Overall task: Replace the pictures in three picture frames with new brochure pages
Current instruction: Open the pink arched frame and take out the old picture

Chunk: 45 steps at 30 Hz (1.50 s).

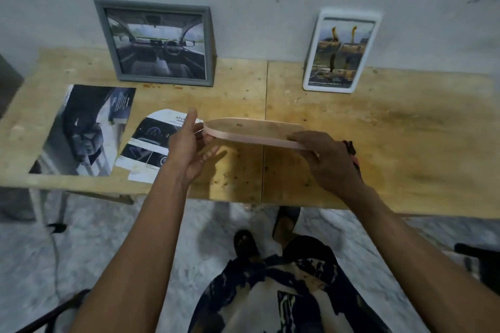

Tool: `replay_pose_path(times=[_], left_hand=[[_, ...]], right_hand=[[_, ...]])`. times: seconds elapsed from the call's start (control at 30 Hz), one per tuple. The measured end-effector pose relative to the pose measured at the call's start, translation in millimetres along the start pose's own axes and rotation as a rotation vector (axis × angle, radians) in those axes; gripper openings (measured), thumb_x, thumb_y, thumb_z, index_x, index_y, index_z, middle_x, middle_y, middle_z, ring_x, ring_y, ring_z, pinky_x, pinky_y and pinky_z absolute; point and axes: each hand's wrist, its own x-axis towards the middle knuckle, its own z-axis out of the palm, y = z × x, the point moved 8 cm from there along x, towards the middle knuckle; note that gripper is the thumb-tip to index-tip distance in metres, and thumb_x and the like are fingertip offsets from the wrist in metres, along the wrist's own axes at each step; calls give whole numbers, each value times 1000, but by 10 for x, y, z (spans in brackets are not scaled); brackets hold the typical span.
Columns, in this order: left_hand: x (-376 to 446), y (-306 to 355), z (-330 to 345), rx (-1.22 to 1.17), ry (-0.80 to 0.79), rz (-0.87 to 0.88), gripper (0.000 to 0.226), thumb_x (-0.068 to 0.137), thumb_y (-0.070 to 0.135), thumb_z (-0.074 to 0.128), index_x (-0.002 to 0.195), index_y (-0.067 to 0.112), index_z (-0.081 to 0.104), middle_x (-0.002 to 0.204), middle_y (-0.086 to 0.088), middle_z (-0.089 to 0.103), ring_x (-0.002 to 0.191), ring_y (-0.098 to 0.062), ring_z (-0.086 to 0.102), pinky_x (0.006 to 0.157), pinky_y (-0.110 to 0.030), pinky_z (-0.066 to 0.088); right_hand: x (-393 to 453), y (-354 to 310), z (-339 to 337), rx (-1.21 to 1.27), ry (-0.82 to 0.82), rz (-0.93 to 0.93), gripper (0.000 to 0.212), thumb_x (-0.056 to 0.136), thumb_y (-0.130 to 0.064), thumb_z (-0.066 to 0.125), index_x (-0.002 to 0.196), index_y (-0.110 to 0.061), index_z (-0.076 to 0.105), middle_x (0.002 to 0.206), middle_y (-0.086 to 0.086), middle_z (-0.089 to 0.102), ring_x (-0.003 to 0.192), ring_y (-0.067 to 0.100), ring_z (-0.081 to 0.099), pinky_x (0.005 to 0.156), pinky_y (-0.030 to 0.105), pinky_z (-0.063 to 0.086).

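Both hands hold one thing up over the counter point(378, 121). It is a pink oval frame point(251, 132), lying nearly flat, and through its middle you can see the wood below. Its long way runs from side to side, from one hand to the other. The left hand point(186, 143) is mostly straight and touches the frame's left end. The right hand point(322, 154) curls over the right end and grips it. A cut brochure page point(147, 143) with a round top lies on the counter just left of the left hand, so that hand is nearer to it. A bigger page point(86, 130) lies farther left. A gray frame point(159, 43) and a white frame point(341, 51) lean on the wall behind.
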Motion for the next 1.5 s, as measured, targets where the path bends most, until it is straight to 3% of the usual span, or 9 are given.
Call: replay_pose_path(times=[0.17, 0.33, 0.5, 0.7, 0.8, 1.03, 1.13, 1.27, 1.5], left_hand=[[127, -284, -83, 156, 78, -42, 9, 89, -1, 66, 82, 4, 64, 77, -12, 66, 46, -9, 62, 42, -19, 48], [252, -581, -173, 239, 89, -83, 16, 91, -6, 61, 100, 5, 69, 83, -11, 70, 54, -13, 66, 48, -22, 53], [312, -757, -222, 402, 146, -35, 23, 84, -12, 66, 99, 5, 64, 94, -15, 69, 70, -25, 65, 49, -28, 56], [335, -887, -192, 595, 186, 2, 47, 76, -7, 79, 115, 8, 58, 99, -10, 68, 89, -29, 70, 83, -48, 59], [329, -912, -149, 643, 192, 30, 49, 77, -5, 79, 120, 3, 58, 93, -7, 67, 73, -22, 65, 75, -36, 58], [336, -874, -143, 847, 252, 98, 53, 77, 9, 83, 124, 8, 60, 111, -5, 69, 92, -20, 60, 78, -26, 45], [326, -827, -92, 939, 247, 202, 60, 74, 18, 86, 124, 10, 53, 116, -9, 66, 102, -25, 63, 87, -34, 52], [328, -829, 7, 1221, 223, 263, 59, 83, 32, 76, 131, 9, 50, 133, -17, 46, 121, -35, 50, 101, -44, 45], [354, -864, 147, 1362, 221, 223, 34, 89, 26, 67, 113, 3, 62, 138, -15, 36, 128, -36, 34, 96, -44, 42]], right_hand=[[-214, 362, 332, 4, -11, 176, 30, 89, -11, 63, 118, -17, 71, 139, 15, 54, 130, 39, 44, 104, 52, 40], [-426, 534, 486, 7, 15, 440, 44, 77, -5, 72, 121, -11, 67, 134, 14, 52, 119, 31, 55, 90, 20, 39], [-623, 670, 674, 52, -158, 597, 62, 68, -15, 80, 127, -14, 60, 136, 1, 49, 110, 17, 55, 77, 13, 36], [-667, 669, 677, 158, -155, 613, 72, 66, -24, 83, 130, -5, 57, 131, 9, 52, 111, 23, 54, 76, 11, 31], [-690, 703, 727, 182, -140, 622, 77, 65, -32, 80, 132, -4, 55, 127, 8, 50, 111, 21, 52, 83, 14, 32], [-711, 818, 842, 135, -177, 654, 76, 72, -16, 84, 138, -6, 49, 140, 14, 41, 124, 28, 46, 95, 20, 33], [-661, 812, 838, 98, -176, 639, 80, 74, -16, 82, 143, -11, 43, 144, 13, 36, 127, 26, 41, 94, 18, 32], [-598, 830, 957, -6, -274, 643, 83, 77, -25, 80, 147, -15, 35, 153, 11, 23, 138, 30, 27, 110, 37, 35], [-606, 827, 1052, -133, -327, 630, 65, 84, -11, 71, 139, -12, 39, 157, 10, 17, 138, 34, 25, 110, 36, 30]])
